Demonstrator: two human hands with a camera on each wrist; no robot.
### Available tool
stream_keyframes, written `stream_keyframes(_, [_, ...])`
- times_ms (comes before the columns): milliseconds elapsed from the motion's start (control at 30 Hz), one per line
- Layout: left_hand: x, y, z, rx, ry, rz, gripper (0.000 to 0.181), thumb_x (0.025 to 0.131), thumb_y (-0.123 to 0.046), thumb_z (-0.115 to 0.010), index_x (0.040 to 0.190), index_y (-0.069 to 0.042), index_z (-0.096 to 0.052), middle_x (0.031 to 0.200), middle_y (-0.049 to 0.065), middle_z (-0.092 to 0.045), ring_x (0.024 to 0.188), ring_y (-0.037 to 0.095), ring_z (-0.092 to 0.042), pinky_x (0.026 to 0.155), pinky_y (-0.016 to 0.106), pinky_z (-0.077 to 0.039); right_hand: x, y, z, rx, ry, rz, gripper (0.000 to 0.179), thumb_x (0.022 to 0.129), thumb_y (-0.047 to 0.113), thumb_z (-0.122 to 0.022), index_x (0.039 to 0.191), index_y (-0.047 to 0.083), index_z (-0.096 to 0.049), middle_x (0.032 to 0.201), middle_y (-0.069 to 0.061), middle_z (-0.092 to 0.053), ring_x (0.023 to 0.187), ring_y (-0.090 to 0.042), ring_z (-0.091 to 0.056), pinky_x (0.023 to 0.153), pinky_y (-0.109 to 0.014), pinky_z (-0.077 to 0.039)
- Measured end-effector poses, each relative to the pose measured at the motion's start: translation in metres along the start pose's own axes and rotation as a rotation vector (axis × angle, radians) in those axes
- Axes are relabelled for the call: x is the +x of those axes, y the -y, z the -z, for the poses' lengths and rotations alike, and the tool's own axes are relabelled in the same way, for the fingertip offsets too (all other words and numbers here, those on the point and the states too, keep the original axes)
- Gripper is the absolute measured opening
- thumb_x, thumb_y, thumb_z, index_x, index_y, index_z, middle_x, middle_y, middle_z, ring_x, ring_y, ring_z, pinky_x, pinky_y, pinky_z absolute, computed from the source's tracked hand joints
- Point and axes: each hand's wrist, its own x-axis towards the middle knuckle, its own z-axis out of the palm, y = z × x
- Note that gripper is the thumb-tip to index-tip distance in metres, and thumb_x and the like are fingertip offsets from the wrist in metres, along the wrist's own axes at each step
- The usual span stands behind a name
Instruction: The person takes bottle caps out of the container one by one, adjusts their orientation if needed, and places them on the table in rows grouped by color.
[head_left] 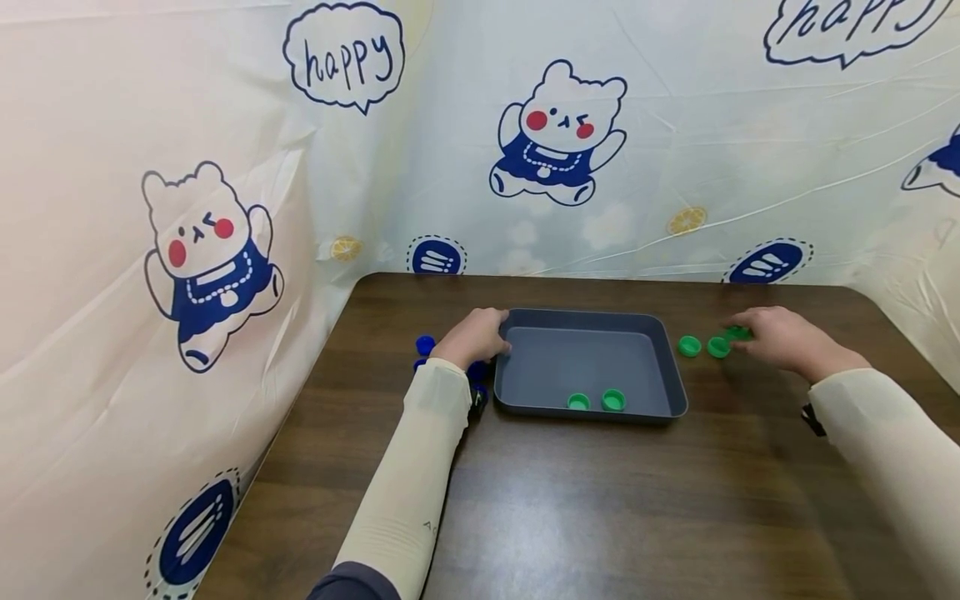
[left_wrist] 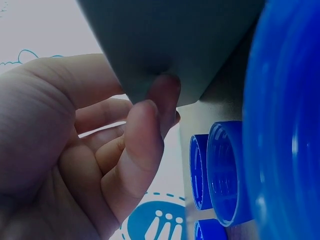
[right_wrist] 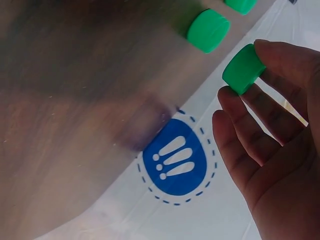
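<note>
My left hand grips the left rim of a dark grey rectangular tray. In the left wrist view its fingers are bent against the tray's wall. To the right of the tray, my right hand pinches a green bottle cap between thumb and fingers. Two more green caps, one of them the near cap, lie between the tray and that hand. Inside the tray, two green caps sit along the front wall, open sides up.
Several blue caps lie left of the tray, partly hidden by my left hand and sleeve. A large blue cap looms close in the left wrist view. The brown wooden table ends at a printed curtain behind and on the left.
</note>
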Motion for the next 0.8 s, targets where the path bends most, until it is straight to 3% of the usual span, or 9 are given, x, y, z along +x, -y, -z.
stream_keyframes(367, [0.000, -0.001, -0.001, -0.009, 0.001, 0.021, 0.070, 0.093, -0.016, -0.068, 0.153, -0.012, -0.032, 0.101, 0.006, -0.062, 0.060, 0.025, -0.061, 0.054, 0.031, -0.049, -0.001, -0.013, -0.006, 0.031, 0.009, -0.031, 0.039, 0.087, 0.014, -0.069, 0.119, -0.007, -0.063, 0.109, -0.028, -0.063, 0.095, -0.040, -0.059, 0.083, -0.063, -0.045])
stream_keyframes(600, [0.000, 0.000, -0.001, -0.016, 0.001, 0.024, 0.070, 0.093, -0.016, -0.068, 0.153, -0.012, -0.032, 0.122, 0.007, -0.058, 0.062, 0.027, -0.062, 0.053, 0.031, -0.048, -0.002, -0.018, -0.009, 0.040, 0.007, -0.040, 0.038, 0.087, 0.017, -0.071, 0.116, -0.006, -0.065, 0.108, -0.028, -0.063, 0.097, -0.043, -0.059, 0.083, -0.065, -0.044])
stream_keyframes(800, [0.002, 0.001, 0.000, -0.008, 0.004, 0.027, 0.071, 0.092, -0.017, -0.069, 0.153, -0.012, -0.032, 0.122, 0.006, -0.058, 0.056, 0.024, -0.059, 0.052, 0.030, -0.048, -0.002, -0.024, -0.012, 0.046, 0.019, -0.054, 0.037, 0.088, 0.016, -0.068, 0.117, -0.006, -0.065, 0.111, -0.030, -0.062, 0.099, -0.046, -0.058, 0.084, -0.066, -0.043])
